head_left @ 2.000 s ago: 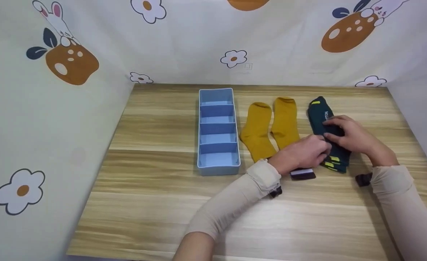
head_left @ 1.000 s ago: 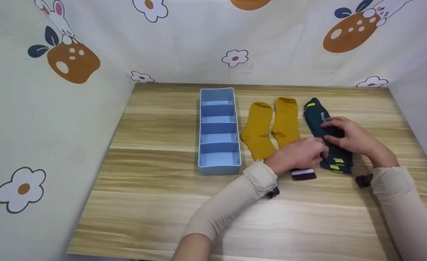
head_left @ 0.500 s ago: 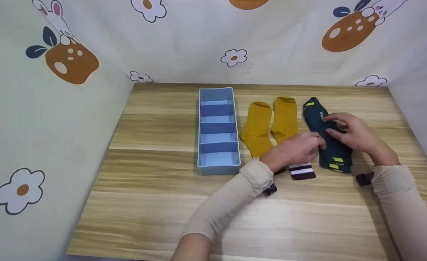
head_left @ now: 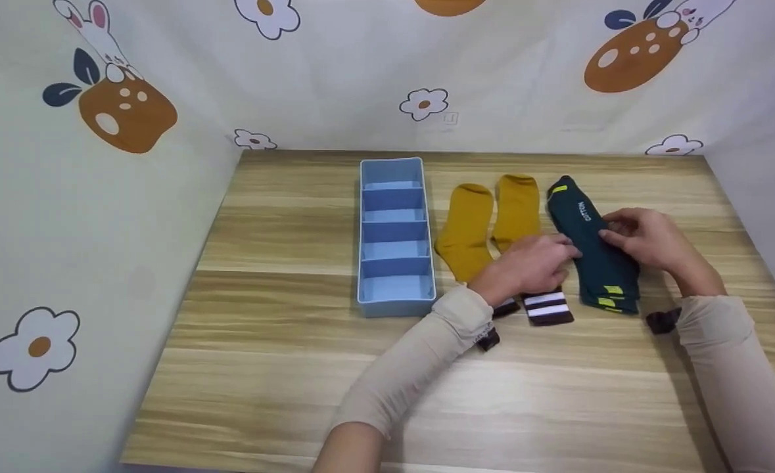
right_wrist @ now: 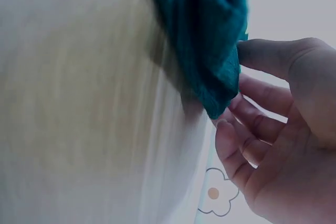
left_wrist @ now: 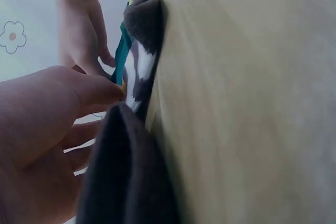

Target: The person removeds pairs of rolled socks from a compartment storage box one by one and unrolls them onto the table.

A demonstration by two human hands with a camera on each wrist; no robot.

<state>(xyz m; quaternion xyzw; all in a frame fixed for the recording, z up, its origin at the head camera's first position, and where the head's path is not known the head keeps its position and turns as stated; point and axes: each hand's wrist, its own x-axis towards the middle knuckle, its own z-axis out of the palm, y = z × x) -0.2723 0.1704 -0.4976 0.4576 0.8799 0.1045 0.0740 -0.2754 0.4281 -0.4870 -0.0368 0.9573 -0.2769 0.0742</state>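
Note:
A pair of dark green socks (head_left: 594, 243) with yellow marks and "COTTON" lettering lies stacked at the right of the table. My right hand (head_left: 657, 243) pinches their right edge, the thumb on top and the fingers curled at the edge, as the right wrist view shows. My left hand (head_left: 535, 263) lies over the lower part of a mustard sock (head_left: 518, 207), its fingertips touching the green socks' left edge. Another mustard sock (head_left: 469, 223) lies to its left. Dark striped cuffs (head_left: 548, 309) show below my left hand, which hides their upper parts.
A blue organizer box (head_left: 397, 309) with several compartments in a row stands left of the socks. The wooden table (head_left: 262, 368) meets a patterned cloth wall (head_left: 334, 79) at the back. A dark band shows at each sleeve cuff.
The green socks have shifted slightly left at their upper end. My right hand has drawn back from their middle to the right edge; my left hand has moved left and farther up the table.

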